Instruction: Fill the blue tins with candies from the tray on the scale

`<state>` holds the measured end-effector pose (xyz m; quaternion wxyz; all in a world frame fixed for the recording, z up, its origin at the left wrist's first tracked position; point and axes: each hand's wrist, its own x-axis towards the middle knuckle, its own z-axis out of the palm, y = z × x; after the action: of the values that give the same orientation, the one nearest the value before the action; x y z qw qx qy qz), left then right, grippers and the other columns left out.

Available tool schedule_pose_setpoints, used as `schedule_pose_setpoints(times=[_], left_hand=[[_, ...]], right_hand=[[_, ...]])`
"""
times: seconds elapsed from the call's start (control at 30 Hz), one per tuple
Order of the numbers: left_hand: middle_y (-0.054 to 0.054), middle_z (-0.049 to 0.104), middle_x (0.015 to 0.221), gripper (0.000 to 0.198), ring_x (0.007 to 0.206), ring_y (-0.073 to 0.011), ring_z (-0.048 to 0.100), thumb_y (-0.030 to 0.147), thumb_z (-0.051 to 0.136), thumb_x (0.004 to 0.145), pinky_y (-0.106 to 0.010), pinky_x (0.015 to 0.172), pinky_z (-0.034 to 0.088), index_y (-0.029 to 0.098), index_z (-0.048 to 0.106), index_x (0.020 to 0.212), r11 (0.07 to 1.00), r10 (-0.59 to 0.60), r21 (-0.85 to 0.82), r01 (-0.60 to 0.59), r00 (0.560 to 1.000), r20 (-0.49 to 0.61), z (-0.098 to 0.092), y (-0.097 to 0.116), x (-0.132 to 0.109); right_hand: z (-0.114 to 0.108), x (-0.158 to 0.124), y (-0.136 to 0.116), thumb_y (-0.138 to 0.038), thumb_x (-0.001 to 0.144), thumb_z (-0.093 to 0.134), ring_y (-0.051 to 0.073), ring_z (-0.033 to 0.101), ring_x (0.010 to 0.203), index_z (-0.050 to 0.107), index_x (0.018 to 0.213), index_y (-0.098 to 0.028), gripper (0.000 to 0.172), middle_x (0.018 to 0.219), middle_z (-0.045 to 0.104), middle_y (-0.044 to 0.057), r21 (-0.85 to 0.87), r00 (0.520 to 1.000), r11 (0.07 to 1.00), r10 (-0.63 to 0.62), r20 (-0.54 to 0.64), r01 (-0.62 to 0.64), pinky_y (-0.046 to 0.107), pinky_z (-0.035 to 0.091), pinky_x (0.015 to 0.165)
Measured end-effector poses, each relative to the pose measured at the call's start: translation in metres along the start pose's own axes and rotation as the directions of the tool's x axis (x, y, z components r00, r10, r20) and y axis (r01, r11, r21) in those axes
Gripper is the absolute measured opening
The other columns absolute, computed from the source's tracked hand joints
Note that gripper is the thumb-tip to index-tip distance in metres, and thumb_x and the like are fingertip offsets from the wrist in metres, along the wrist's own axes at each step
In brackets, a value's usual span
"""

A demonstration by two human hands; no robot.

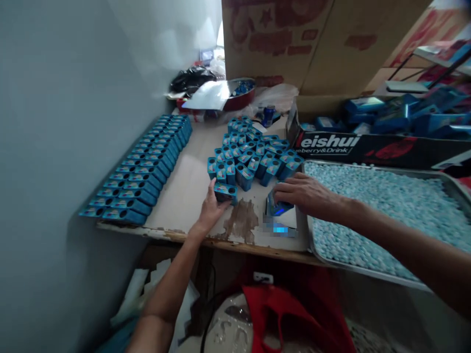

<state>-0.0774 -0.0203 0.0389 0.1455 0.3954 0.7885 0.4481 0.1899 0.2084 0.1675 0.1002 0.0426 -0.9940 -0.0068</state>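
My left hand [212, 208] is closed around the side of a small blue box [225, 192] with a dark round hole in its top, upright near the table's front. My right hand [300, 190] grips another blue box [278, 205] from above. That box is over a small flat scale [290, 219] with a lit blue display; whether it rests on it I cannot tell. Just beyond my hands, a loose cluster of similar boxes [253, 159] stands on the table [189, 181]. To the right lies a metal tray [312, 235] of pale blue pellets [379, 215].
Neat rows of blue boxes [143, 171] line the wall side. Behind the tray, a dark carton [382, 152] holds more blue packs. A red basin [239, 100], a blue can [268, 116] and a tall cardboard box [279, 44] stand at the back. A red bag [290, 314] is below the edge.
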Motion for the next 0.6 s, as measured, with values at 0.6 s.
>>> schedule_pose_setpoints(times=[0.6], left_hand=[[-0.015,0.068,0.147,0.056,0.143,-0.0387,0.065,0.039,0.081,0.101,-0.061,0.125,0.057,0.026,0.062,0.152,0.938,0.153,0.343,-0.049,0.947,-0.281,0.011,0.028,-0.066]], right_hand=[[0.006,-0.019,0.055,-0.011,0.12,0.05,0.019,0.062,0.135,0.078,0.138,-0.033,0.04,0.153,0.073,0.002,0.329,0.794,0.806,-0.571,0.211,0.492,0.037,0.05,0.108]])
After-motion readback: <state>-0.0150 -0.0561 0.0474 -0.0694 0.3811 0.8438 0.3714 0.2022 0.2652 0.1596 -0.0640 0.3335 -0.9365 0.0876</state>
